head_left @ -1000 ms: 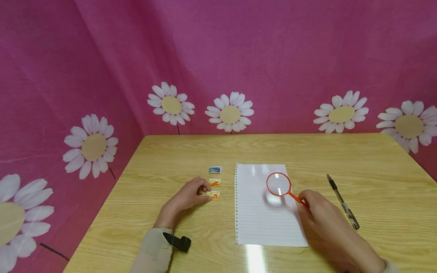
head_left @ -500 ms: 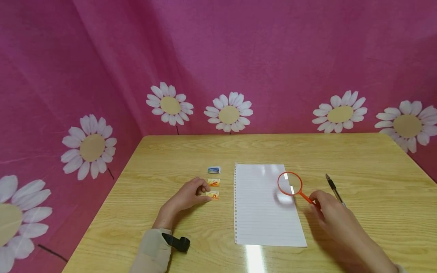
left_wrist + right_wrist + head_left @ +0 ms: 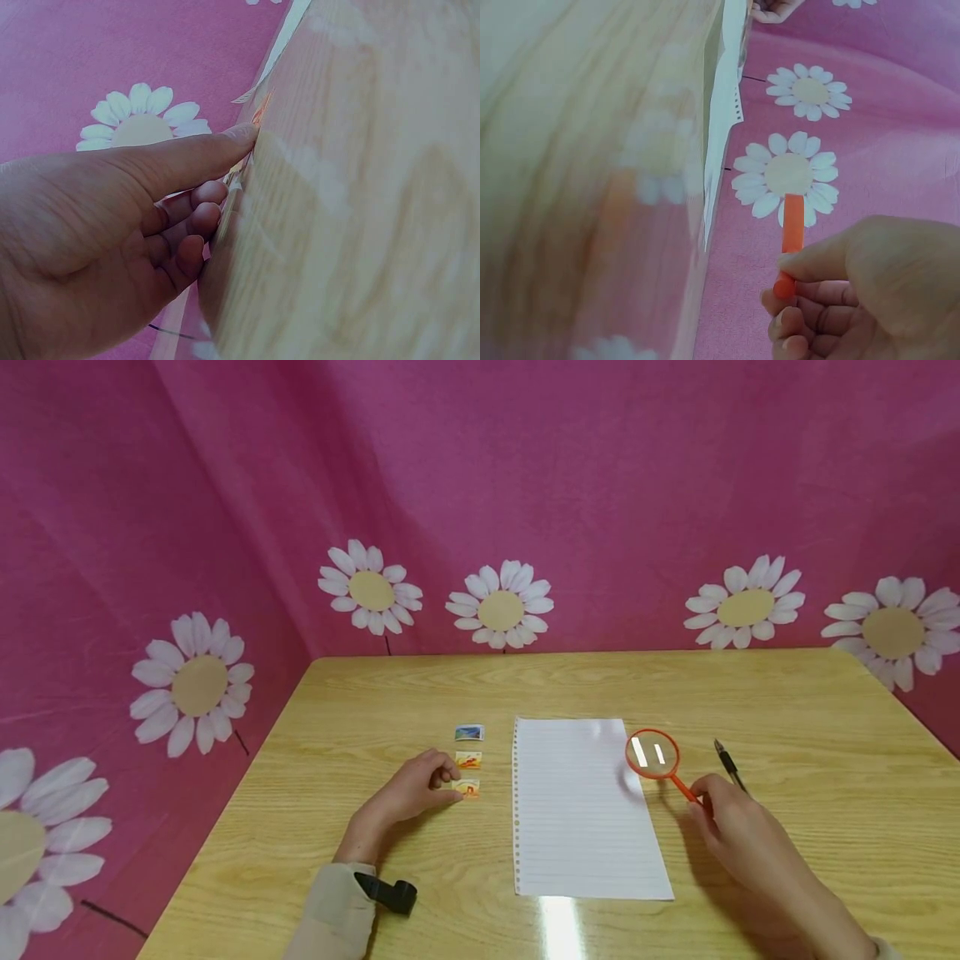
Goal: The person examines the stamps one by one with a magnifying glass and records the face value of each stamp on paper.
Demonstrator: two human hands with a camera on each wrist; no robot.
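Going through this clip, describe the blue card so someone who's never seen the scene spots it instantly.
On the wooden table, find the lined sheet of paper. Just left of it in the head view, a column of three small cards lies near the left hand. The blue card is farthest from the person; its two neighbours are yellow and orange.

No lettering or numbers can be read — the three cards (image 3: pixel 468 760) near the head view's centre are too small.
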